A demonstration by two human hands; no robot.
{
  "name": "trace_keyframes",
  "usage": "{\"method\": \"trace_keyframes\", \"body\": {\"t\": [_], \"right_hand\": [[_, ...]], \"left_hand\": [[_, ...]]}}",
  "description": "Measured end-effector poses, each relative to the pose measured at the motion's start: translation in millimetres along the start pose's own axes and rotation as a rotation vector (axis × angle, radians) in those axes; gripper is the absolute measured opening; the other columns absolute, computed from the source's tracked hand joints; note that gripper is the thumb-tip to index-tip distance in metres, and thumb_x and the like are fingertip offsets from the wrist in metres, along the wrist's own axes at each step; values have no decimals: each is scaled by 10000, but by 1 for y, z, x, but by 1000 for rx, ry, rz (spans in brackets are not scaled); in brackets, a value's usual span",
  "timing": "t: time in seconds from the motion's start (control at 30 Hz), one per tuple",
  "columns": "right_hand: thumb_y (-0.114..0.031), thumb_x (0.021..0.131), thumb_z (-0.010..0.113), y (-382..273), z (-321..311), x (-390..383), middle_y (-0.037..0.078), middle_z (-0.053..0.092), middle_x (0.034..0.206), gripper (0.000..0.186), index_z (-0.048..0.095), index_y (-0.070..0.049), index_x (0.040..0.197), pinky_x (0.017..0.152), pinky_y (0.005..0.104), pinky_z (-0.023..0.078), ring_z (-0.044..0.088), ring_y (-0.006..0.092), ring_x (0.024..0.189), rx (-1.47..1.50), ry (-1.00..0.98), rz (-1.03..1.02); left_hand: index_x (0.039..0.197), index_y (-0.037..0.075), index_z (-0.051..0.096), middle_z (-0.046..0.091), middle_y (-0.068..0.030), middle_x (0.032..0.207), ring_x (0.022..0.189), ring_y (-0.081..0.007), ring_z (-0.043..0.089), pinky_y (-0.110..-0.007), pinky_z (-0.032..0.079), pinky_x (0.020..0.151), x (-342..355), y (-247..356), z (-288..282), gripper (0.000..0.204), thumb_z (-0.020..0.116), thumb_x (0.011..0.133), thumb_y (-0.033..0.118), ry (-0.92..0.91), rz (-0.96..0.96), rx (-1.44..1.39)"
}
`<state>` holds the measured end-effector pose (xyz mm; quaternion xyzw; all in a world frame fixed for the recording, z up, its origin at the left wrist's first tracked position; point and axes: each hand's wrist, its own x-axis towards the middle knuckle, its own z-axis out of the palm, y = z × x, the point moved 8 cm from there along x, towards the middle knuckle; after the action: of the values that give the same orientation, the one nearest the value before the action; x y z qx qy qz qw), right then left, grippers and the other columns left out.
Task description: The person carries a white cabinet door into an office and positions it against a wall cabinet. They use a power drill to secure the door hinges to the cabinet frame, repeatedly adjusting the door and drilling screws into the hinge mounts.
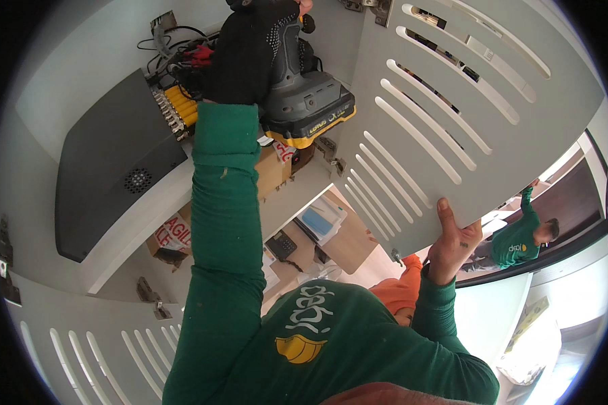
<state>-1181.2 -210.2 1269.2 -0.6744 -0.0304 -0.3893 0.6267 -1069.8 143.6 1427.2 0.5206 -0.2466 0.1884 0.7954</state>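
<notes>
My left hand (240, 57), in a black glove with a dotted grip, is raised at the upper middle. It is closed round the handle of a black and yellow cordless drill (311, 101), whose battery base points down toward me. The drill's front end is cut off at the top of the picture. My bare right hand (452, 246) holds the lower edge of a white slotted cabinet door (412, 162). Its thumb lies on the door's face, and the other fingers are partly hidden. Left of the drill, a dark grey box (118, 169) carries a row of yellow-sleeved connectors (180, 104).
Black and red cables (194, 55) bunch behind the connectors. Metal hinges (327, 152) stick out from the cabinet frame. A second slotted door (101, 344) hangs at lower left. Below are a desk phone (281, 246) and a person in orange (395, 293). A green-shirted figure (517, 239) shows in a dark-framed panel.
</notes>
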Motion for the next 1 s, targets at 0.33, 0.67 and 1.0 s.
{"method": "trace_keyframes", "body": {"t": [0.33, 0.67, 1.0], "right_hand": [[-72, 858, 755, 3, 0, 0, 81, 702, 934, 226, 663, 28, 1039, 822, 273, 466, 625, 143, 845, 4, -15, 8], [-48, 862, 739, -3, 3, -2, 76, 697, 958, 227, 657, 25, 1060, 828, 267, 464, 622, 138, 860, 29, -25, 6], [-102, 858, 756, -1, -2, -2, 90, 710, 945, 269, 657, 28, 1072, 831, 291, 486, 649, 164, 868, -5, 4, -28]], "left_hand": [[1044, 2, 637, 652, -57, 886, 747, -138, 627, -263, 528, 652, 2, 4, -1, 222, 579, 925, 180, 67, 75, 117], [1036, 27, 635, 640, -46, 860, 716, -136, 615, -271, 525, 641, 1, 7, -1, 211, 584, 947, 211, 3, 29, 137], [1077, 10, 637, 658, -69, 921, 785, -150, 633, -277, 524, 715, 7, -1, 3, 231, 590, 946, 195, 0, 84, 144]]}}
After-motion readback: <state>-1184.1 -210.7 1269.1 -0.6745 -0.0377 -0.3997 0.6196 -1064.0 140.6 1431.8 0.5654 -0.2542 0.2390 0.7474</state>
